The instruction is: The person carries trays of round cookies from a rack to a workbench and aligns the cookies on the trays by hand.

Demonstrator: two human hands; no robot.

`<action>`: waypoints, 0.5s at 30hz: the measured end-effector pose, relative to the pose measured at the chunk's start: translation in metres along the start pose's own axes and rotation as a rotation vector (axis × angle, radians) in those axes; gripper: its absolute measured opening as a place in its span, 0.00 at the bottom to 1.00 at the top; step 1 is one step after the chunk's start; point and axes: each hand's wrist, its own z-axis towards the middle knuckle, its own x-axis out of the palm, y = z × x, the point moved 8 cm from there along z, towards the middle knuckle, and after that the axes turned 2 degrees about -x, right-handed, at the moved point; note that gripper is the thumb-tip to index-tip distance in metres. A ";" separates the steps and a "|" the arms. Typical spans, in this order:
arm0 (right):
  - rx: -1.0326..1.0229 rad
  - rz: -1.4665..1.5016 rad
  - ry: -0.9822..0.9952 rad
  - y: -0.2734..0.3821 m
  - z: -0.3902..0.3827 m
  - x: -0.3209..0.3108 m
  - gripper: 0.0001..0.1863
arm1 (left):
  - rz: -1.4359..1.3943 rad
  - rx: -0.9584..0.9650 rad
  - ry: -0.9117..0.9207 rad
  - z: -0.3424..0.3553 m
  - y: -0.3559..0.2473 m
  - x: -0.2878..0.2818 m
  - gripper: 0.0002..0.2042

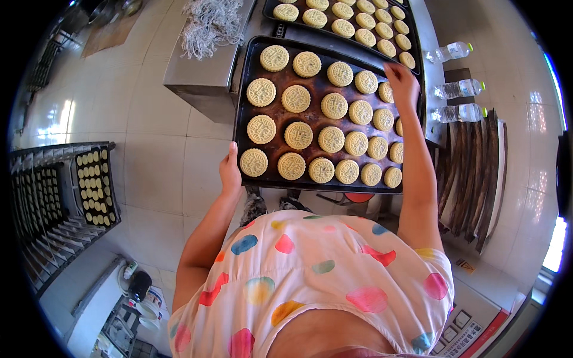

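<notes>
I hold a dark baking tray out in front of me, level, filled with several rows of round stamped pastries. My left hand grips the tray's near left corner with the thumb on the rim. Reaching over the far right side, my right hand rests its fingers on a pastry near the tray's right rim.
A second tray of pastries lies on a steel table beyond, beside a pile of pale strings. Three water bottles stand at right above stacked empty trays. A rack with a filled tray stands at left.
</notes>
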 end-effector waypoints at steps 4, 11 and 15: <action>0.519 0.269 -0.110 -0.144 -0.140 -0.087 0.13 | 0.050 0.033 0.011 -0.006 -0.002 0.006 0.28; 0.999 0.033 0.929 -0.288 -0.510 -0.126 0.11 | 0.007 -0.001 0.039 -0.010 0.011 0.022 0.29; 1.179 0.204 0.794 -0.280 -0.578 -0.093 0.20 | 0.074 -0.041 -0.017 -0.032 -0.002 0.039 0.31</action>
